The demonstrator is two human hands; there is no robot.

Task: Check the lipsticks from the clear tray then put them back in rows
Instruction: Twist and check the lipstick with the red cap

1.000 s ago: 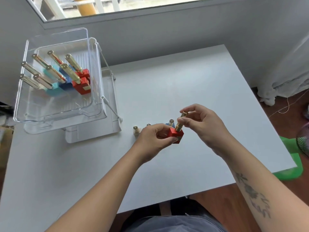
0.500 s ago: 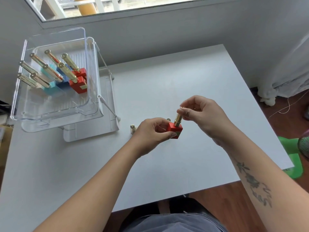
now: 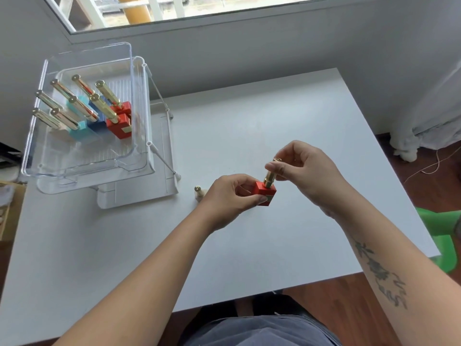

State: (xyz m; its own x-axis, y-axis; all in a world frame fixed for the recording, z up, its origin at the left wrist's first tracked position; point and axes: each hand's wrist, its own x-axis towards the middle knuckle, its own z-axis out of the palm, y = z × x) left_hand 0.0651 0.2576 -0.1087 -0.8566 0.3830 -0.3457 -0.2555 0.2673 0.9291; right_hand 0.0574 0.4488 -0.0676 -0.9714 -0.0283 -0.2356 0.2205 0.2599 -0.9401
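The left hand [image 3: 232, 196] pinched the cube-shaped red base of a red-and-gold lipstick [image 3: 266, 193] between closed thumb and fingers, above the white rectangular table [image 3: 274, 116]. The right hand [image 3: 306, 171] closed its fingertips [image 3: 273, 168] round the gold tube's top. Just left of the left knuckles stood a small cream lipstick with a gold cap [image 3: 198, 193]. Far left of both hands, beyond bare tabletop, the clear plastic tray [image 3: 139, 101] held rows of gold-capped lipsticks [image 3: 104, 108] near the table's left edge.
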